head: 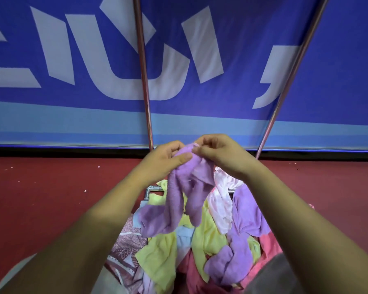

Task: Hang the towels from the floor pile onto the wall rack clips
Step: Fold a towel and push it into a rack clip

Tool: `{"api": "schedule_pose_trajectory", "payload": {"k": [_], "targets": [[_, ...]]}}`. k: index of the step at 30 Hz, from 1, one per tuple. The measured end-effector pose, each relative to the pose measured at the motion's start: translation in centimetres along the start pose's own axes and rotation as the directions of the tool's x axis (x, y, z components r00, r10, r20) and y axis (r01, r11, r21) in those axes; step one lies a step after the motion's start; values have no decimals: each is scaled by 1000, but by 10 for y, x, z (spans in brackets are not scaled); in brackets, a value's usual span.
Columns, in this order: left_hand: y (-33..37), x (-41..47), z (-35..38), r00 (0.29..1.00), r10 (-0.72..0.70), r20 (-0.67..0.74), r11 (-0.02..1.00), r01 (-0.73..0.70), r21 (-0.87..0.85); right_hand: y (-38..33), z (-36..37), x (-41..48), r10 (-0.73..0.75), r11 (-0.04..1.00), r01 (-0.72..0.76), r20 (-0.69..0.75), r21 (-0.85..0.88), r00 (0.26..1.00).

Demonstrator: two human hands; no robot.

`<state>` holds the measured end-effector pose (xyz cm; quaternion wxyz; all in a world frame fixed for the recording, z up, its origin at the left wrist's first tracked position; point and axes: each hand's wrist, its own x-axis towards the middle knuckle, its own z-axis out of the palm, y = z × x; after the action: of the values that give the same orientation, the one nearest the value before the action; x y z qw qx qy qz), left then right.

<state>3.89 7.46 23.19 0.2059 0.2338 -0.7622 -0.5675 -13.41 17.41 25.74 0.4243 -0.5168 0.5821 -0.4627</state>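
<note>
- Head view: the left hand (166,160) and right hand (217,153) are meeting just above centre. The left grip is pinching the top edge of the purple towel (189,187), and the right grip is clamping the same edge just beside it, at 3 o'clock.
- The towel is hanging toward 6 o'clock, bunched and twisted. Its lower end seems to be resting on the pile (164,251) on the red floor (51,187).
- Two rack poles (143,81) are rising toward 12 and 1 o'clock against the blue banner (51,115); no clips are showing.
- Doing this step well probably means sliding the hands apart along the hem to find both corners, then lifting the cloth clear of its neighbours before raising it.
</note>
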Motion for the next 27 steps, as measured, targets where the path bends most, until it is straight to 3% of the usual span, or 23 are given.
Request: {"api": "schedule_pose_trajectory", "payload": {"k": [3,6,7,9,11,13,18,24,27], "targets": [[7,3,0,994,52,-100,998,-56,-35,10,-12,-5,83,977,-70,58,-203,995],[14,11,6,975,46,-216,980,-86,-178,27,-20,-8,138,901,-125,2,-415,990],[13,13,7,968,43,-246,976,-93,-198,31,-23,-9,151,919,-158,-48,-362,987],[10,15,7,953,29,-300,971,-98,-220,37,-31,-8,158,986,-165,-163,-32,974],[5,17,6,937,-1,-349,969,-85,-231,35,-40,-5,145,960,-77,-238,270,960],[1,19,5,943,-15,-332,973,-62,-220,30,-44,-3,99,943,-9,-255,332,962],[2,20,21,996,31,-86,974,-50,-219,19,-32,-4,17,979,26,-209,201,978],[5,24,28,986,96,-137,995,-101,-28,16,-28,-11,-56,990,41,-111,-133,992],[1,23,23,977,132,-165,985,-110,133,18,-32,-12,-23,987,11,-72,-160,997]]}}
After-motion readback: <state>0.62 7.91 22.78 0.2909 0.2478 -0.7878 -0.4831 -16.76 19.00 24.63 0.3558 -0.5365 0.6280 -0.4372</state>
